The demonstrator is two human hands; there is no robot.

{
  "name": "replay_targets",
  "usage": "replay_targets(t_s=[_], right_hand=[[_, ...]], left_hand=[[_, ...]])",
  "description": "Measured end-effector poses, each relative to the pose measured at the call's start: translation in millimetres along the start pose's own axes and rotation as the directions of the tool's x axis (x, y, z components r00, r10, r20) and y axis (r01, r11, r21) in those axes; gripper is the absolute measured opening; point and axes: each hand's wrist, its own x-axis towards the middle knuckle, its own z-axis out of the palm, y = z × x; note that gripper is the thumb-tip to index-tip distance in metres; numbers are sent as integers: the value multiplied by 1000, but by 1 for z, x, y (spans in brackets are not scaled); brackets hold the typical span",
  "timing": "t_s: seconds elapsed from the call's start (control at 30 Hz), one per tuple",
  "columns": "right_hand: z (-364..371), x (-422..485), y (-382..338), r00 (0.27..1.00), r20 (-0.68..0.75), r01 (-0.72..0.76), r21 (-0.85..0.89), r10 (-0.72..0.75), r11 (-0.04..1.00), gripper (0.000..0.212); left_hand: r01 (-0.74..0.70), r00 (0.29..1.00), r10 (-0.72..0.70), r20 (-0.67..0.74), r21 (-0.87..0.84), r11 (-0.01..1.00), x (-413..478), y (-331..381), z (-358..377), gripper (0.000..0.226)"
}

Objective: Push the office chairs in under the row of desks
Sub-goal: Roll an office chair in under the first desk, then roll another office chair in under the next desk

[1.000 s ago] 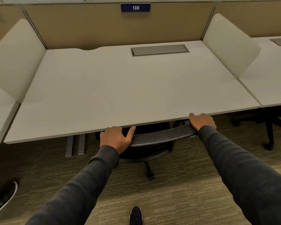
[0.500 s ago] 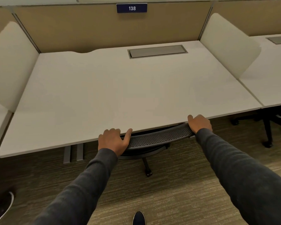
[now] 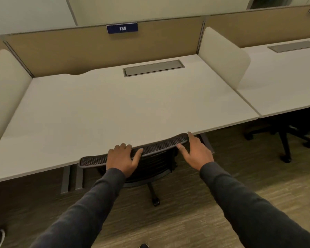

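Note:
A black mesh-backed office chair [image 3: 156, 147] stands tucked under the white desk [image 3: 115, 108] marked 138, only the top of its backrest and one castor leg showing. My left hand [image 3: 123, 159] rests on the top rail of the backrest, fingers curled over it and thumb along its near side. My right hand [image 3: 195, 152] has its fingers straight, the fingertips touching the right end of the backrest at the desk's front edge.
A second dark chair [image 3: 290, 136] sits under the neighbouring desk [image 3: 284, 86] on the right. White side dividers [image 3: 222, 56] flank the desk and a tan back panel [image 3: 97, 51] closes it. Grey desk legs [image 3: 70, 178] stand left of the chair. Carpet lies underfoot.
My right hand has let go of the backrest's right end and straightened its fingers. My view has risen and shifted, so more of the backrest's left side shows.

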Motion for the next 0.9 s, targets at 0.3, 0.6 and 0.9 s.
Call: replay_targets(t_s=[0.3,0.6,0.9], right_hand=[[-70,-66,141,981,-32,188,-119,-193,975,88],[-152,-88,297,991,-91,88,-117,-99,989,83],[-220,-42,459,992,-115,-74,-151,57,986,83]], left_hand=[[-124,992,120,-36,-139,982,-16,235,32,88],[-203,979,202,-21,-154,967,0,426,61,86],[-289,951,307,45,-237,928,83,603,96,86]])
